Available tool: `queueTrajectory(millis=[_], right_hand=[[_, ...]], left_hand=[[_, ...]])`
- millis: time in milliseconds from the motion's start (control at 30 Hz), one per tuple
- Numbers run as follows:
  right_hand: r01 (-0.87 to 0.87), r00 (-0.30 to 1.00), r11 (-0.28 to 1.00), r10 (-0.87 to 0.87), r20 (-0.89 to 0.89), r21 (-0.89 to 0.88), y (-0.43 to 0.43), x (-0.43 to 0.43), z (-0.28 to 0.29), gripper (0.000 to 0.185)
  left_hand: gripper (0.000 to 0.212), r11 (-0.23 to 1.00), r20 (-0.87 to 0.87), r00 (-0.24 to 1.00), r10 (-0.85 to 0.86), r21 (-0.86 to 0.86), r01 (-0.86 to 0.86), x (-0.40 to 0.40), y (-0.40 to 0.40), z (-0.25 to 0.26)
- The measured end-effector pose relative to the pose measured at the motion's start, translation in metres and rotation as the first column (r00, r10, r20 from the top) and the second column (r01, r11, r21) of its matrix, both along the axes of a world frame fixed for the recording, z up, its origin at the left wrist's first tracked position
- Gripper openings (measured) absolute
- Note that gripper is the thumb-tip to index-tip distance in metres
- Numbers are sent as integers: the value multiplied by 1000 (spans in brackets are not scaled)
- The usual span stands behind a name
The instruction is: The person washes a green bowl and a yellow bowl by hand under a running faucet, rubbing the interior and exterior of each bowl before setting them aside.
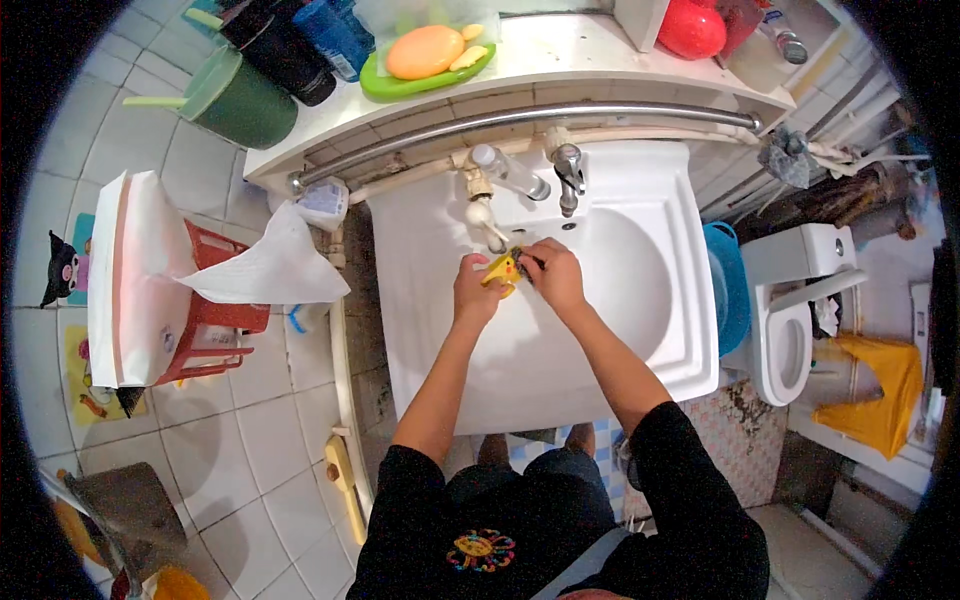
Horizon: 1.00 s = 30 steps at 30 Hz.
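Observation:
My left hand (477, 291) grips a small yellow object (501, 270) with reddish marks, possibly a figure or toy, over the white washbasin (442, 360). My right hand (556, 271) pinches a dark grey, rough-looking scrap (523, 264), perhaps a scouring pad, against the yellow object's right side. Fingers cover part of both. Just above my hands a white tap spout (487, 225) points down, and a metal tap (569, 176) stands to its right by the round bowl. A clear bottle with a white cap (510, 172) leans between the taps.
Behind the basin runs a metal rail (525, 120) under a white shelf (555, 52). On it are a green cup (240, 105) and a green soap dish (390, 86) with orange soap (425, 52). Tissue (277, 262) hangs at left. A blue tub (721, 292) and toilet (787, 352) are right.

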State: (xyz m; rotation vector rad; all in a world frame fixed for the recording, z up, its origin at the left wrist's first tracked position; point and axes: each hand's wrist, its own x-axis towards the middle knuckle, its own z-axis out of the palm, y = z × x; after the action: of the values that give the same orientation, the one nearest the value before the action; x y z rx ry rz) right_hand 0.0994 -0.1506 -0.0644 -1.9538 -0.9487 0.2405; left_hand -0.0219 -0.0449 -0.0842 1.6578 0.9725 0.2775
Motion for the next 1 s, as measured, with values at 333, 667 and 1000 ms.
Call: queueTrajectory(millis=[333, 667, 1000], right_hand=[[-81, 996, 994, 84, -36, 79, 1, -12, 3, 15], [-28, 999, 995, 32, -32, 99, 2, -15, -2, 13], [-107, 991, 994, 104, 87, 33, 7, -21, 7, 16]], left_hand=[[43, 998, 100, 995, 29, -60, -23, -3, 1, -2], [36, 993, 140, 988, 58, -113, -42, 1, 5, 12], [29, 993, 164, 982, 88, -88, -74, -4, 3, 4]])
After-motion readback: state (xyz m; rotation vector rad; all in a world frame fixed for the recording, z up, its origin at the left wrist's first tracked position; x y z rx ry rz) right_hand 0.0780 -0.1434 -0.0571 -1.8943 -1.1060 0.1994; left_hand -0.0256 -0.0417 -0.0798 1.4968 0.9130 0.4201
